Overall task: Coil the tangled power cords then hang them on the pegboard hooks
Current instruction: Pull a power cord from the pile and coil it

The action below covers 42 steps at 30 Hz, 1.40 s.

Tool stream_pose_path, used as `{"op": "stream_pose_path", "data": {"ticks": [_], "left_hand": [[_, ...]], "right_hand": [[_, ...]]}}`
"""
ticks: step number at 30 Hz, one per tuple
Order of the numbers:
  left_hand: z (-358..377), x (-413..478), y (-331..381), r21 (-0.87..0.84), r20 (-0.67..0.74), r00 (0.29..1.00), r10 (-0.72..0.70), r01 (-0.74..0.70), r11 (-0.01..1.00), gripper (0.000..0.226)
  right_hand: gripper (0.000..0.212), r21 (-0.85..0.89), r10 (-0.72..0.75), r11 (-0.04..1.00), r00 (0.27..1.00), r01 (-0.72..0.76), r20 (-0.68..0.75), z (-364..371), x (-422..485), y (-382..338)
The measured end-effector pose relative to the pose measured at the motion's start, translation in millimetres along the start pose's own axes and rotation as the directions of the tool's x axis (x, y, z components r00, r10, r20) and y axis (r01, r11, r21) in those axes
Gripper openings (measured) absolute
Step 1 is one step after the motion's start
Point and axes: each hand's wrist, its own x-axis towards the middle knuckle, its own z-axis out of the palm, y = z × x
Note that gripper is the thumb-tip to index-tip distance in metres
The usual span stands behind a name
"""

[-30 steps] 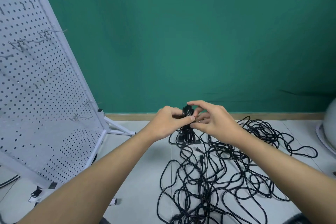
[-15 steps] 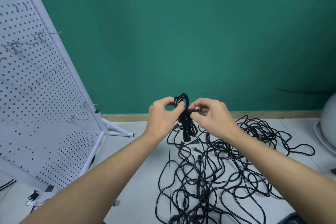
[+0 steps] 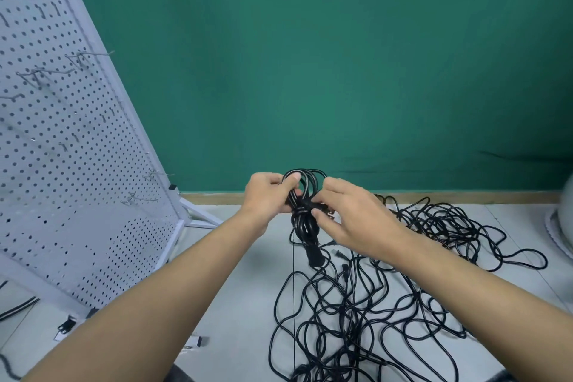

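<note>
Fingers (image 3: 292, 179) on coil (image 3: 305, 226); tangle (image 3: 366, 298) below, pegboard (image 3: 77, 164) left

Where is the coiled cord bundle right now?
Head view, centre: the coiled cord bundle is gripped between the left hand and right hand, held above the tangled cords on the floor, with the pegboard off to the left.

The coiled cord (image 3: 305, 220) is held between the left hand (image 3: 268, 197) and the right hand (image 3: 352, 222), with its loops above the fingers and its plug end (image 3: 313, 256) hanging below them. The tangled cords (image 3: 387, 304) lie on the floor (image 3: 248, 304) beneath and right of the right hand. The pegboard (image 3: 62, 195) with its hooks (image 3: 49, 73) leans well left of the left hand, and the wall (image 3: 341, 71) stands behind both hands.
</note>
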Motion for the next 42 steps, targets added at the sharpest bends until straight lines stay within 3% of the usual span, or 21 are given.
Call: {"op": "stream_pose_path", "data": {"ticks": [3,7,11,16,19,22,27,31,36,39,42], "left_hand": [[-15,5,1,-0.040,-0.016,0.997,-0.072,0.071,0.997,0.028],[-33,13,-3,-0.100,0.001,0.991,-0.133,0.133,0.986,0.026],[-45,18,-7,-0.129,0.038,0.994,-0.101,0.106,0.986,0.024],[-44,13,-10,-0.150,0.088,0.994,-0.071,0.084,0.985,0.022],[-45,13,-7,-0.183,0.071,0.996,-0.062,0.074,0.980,0.022],[-54,14,-4,-0.217,0.055,0.996,-0.069,0.080,0.973,0.022],[-70,20,-12,-0.198,-0.007,0.997,-0.078,0.075,0.977,0.022],[-88,29,-28,-0.185,-0.061,0.991,-0.116,0.103,0.977,0.023],[-112,41,-52,-0.170,-0.044,0.987,-0.155,0.146,0.975,0.029],[-137,52,-72,-0.126,-0.035,0.980,-0.194,0.188,0.974,0.036],[-161,62,-101,-0.148,-0.027,0.970,-0.243,0.236,0.960,0.035]], "right_hand": [[0.041,-0.034,-0.051,0.998,0.999,0.051,-0.008,-2,-1,-11],[0.026,0.099,-0.054,0.993,0.998,0.057,-0.035,2,-2,-8],[0.015,0.209,0.020,0.978,1.000,-0.022,0.016,14,-2,3],[0.021,0.239,0.160,0.955,0.983,-0.177,0.089,31,-2,17],[0.030,0.323,0.241,0.913,0.968,-0.250,0.067,32,6,15],[0.023,0.381,0.275,0.890,0.961,-0.249,-0.014,37,16,11],[0.016,0.208,0.211,0.962,0.968,-0.180,-0.137,66,30,-7],[0.017,0.344,0.225,0.914,0.974,-0.214,0.007,90,40,-30],[0.025,0.360,0.291,0.884,0.954,-0.297,0.071,131,69,-28],[0.015,0.506,0.275,0.789,0.936,-0.350,0.219,159,85,-30],[0.019,0.580,0.245,0.696,0.899,-0.423,0.362,195,101,-31]]}}
